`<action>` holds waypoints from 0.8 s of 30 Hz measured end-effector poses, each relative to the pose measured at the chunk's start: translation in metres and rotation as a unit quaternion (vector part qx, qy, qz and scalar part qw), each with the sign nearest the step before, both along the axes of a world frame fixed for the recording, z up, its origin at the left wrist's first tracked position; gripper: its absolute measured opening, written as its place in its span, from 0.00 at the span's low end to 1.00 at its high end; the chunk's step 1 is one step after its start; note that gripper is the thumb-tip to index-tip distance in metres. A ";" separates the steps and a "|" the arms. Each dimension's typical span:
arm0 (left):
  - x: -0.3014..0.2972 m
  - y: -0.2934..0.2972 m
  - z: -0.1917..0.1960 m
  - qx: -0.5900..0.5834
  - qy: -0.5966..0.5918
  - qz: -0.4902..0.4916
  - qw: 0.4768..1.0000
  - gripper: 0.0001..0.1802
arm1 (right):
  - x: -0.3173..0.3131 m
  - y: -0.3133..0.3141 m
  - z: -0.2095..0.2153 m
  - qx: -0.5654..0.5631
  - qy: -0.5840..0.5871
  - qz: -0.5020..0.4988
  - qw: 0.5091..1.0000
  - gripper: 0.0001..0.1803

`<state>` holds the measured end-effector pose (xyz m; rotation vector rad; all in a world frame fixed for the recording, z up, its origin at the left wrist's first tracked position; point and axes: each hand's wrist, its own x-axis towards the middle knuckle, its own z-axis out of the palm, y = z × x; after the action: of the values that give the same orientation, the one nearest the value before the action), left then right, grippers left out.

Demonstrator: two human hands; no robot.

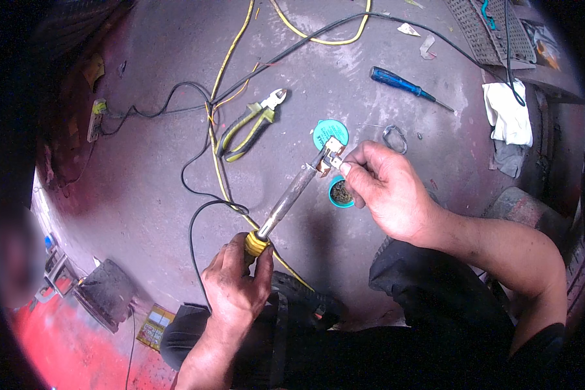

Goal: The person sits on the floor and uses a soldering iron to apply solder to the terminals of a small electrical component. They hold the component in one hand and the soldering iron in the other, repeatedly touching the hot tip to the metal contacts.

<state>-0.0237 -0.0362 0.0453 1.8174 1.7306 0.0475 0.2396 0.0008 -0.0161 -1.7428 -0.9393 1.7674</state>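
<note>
My left hand (235, 281) is wrapped round the yellow handle of a soldering iron (283, 205), whose metal barrel slants up and to the right. Between the thumb and fingers of my right hand (391, 188) is a small metal-and-white electrical part (332, 156). The iron's tip meets this part or lies right against it; the exact contact is hard to make out. Just below the part, partly behind my right fingers, stands a small round turquoise tin (340, 194) with dark, grainy stuff inside. Its turquoise lid (329, 132) lies flat on the floor behind the part.
Yellow-handled cutting pliers (248, 127) lie to the left, beside tangled black and yellow cables (212, 130). A blue screwdriver (409, 87) rests at the far right, with a coil of thin wire (394, 139) nearer. A white cloth (507, 114) hangs at the right edge.
</note>
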 end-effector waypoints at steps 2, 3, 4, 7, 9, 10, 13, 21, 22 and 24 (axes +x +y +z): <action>0.000 0.000 0.000 0.002 -0.001 -0.001 1.000 0.19 | 0.000 -0.001 -0.001 0.008 0.003 -0.002 1.000 0.12; -0.001 -0.001 -0.001 0.005 -0.003 -0.004 1.000 0.20 | 0.000 -0.001 -0.001 0.012 0.005 -0.003 1.000 0.12; -0.002 -0.001 -0.002 0.009 -0.005 -0.006 1.000 0.20 | -0.001 -0.001 -0.001 0.010 0.006 -0.005 1.000 0.12; -0.001 -0.001 -0.001 0.005 -0.001 -0.005 1.000 0.20 | -0.001 -0.001 -0.002 0.007 0.011 -0.006 1.000 0.12; -0.002 -0.001 -0.002 0.013 -0.003 -0.008 1.000 0.19 | -0.001 -0.001 -0.002 0.005 0.011 -0.004 1.000 0.12; -0.002 -0.001 -0.003 0.017 -0.004 -0.009 1.000 0.19 | -0.001 -0.002 -0.003 0.007 0.011 -0.005 1.000 0.12; -0.001 0.000 -0.003 0.040 0.009 -0.020 0.999 0.19 | -0.001 -0.002 -0.004 0.011 0.008 -0.005 1.000 0.12; -0.002 -0.001 -0.002 0.029 0.002 0.012 1.000 0.19 | -0.002 -0.005 -0.010 0.007 0.010 -0.027 1.000 0.12; -0.004 -0.002 -0.004 0.034 -0.001 0.009 0.999 0.19 | -0.003 -0.004 -0.008 0.004 0.010 -0.026 1.000 0.12; -0.002 0.000 0.001 0.017 0.012 0.013 1.000 0.19 | -0.003 -0.002 -0.003 -0.002 0.009 -0.026 1.000 0.12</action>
<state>-0.0259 -0.0364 0.0462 1.8264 1.7797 0.0668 0.2364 -0.0007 -0.0195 -1.7350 -0.8757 1.7521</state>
